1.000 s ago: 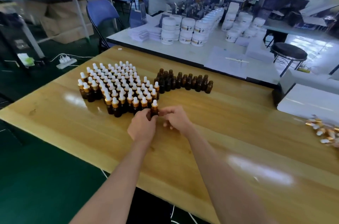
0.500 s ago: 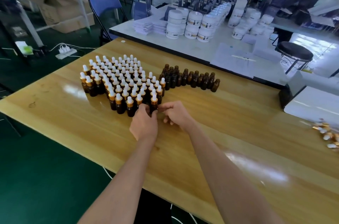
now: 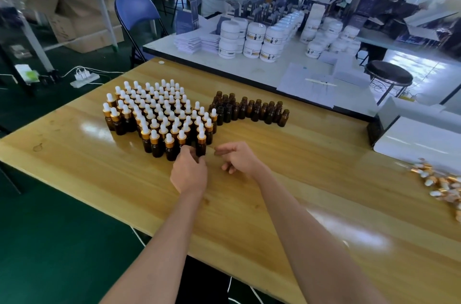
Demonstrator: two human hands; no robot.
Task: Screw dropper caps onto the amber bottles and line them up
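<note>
Looking down, we see a wooden worktop (image 3: 274,204) carrying a large block of capped bottles (image 3: 159,114). Just beside the block's right side stands a smaller cluster of uncapped bottles (image 3: 252,109), and well to the block's right lies a heap of loose caps (image 3: 439,184). Our left hand (image 3: 188,174) curls at the block's front edge, by the front bottle (image 3: 201,146); we cannot tell whether its grip holds it. Our right hand (image 3: 240,159), near the block's front right corner, is loosely curled, its grip empty.
</note>
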